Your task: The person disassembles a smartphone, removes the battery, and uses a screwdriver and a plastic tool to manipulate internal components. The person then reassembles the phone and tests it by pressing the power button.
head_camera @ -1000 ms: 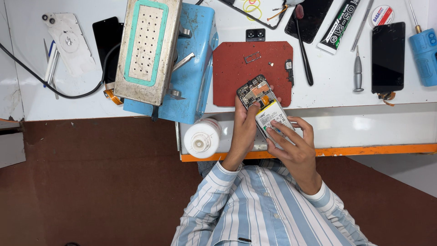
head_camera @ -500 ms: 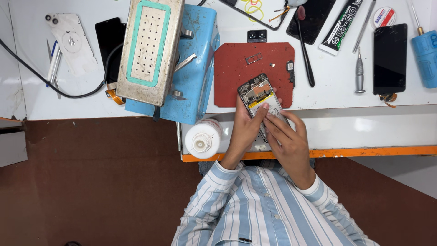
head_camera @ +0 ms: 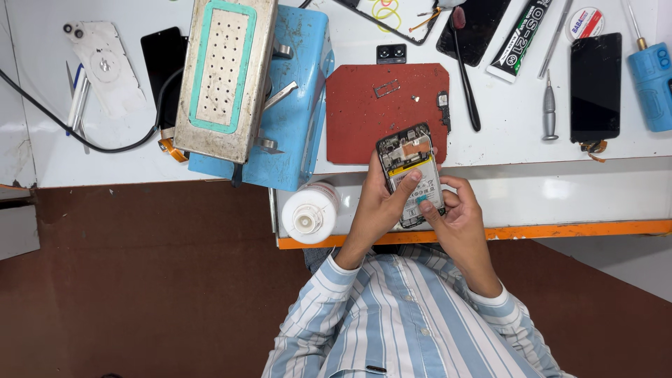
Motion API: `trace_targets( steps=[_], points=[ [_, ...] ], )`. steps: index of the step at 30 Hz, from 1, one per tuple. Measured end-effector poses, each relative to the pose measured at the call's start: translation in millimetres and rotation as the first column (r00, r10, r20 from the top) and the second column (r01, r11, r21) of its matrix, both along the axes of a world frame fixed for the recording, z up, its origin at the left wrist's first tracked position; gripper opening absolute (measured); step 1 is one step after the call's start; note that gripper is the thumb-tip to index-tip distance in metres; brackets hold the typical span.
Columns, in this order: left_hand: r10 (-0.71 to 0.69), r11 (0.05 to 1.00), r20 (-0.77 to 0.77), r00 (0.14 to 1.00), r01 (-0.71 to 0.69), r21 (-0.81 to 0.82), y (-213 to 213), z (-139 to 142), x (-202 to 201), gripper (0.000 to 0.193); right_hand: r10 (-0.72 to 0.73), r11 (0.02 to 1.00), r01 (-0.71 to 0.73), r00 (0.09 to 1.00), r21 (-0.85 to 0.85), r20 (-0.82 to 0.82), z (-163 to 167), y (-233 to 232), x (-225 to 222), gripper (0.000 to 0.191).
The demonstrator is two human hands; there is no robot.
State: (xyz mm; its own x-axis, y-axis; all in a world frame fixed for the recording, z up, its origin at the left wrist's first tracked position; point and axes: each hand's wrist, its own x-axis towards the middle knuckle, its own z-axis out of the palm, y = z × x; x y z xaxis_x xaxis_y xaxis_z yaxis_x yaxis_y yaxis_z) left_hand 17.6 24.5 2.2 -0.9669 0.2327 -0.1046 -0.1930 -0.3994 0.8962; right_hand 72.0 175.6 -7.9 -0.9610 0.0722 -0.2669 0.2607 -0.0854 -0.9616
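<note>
phone's (head_camera: 410, 175) lower end hidden by hands, blue tool (head_camera: 652, 84) cut off

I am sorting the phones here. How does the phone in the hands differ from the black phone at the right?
The opened phone shows its battery and boards; the black phone shows only a dark face. The left hand and right hand hold the opened phone; the black phone lies alone on the table. Both are similarly sized slabs.
</note>
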Motion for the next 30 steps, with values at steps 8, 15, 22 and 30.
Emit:
trace_targets(
  steps=[8,15,22,30],
  points=[
    [-0.079,0.964,-0.084,0.993,0.054,-0.262,-9,4,12,0.051,-0.049,0.999,0.045,0.971,-0.02,-0.234,23,9,-23,0.044],
    [-0.176,0.913,-0.065,0.982,0.139,-0.383,-12,17,20,0.056,0.008,0.999,-0.015,0.987,-0.044,-0.163,49,5,-29,0.031],
    [-0.218,0.907,-0.106,0.97,0.161,-0.388,-17,14,22,0.056,0.065,0.996,-0.071,0.99,-0.045,-0.124,45,17,-28,0.034],
    [-0.258,0.882,-0.115,0.959,0.185,-0.433,-19,7,21,0.057,0.104,0.994,-0.106,0.991,-0.023,-0.087,43,27,-27,0.035]
  ],
)
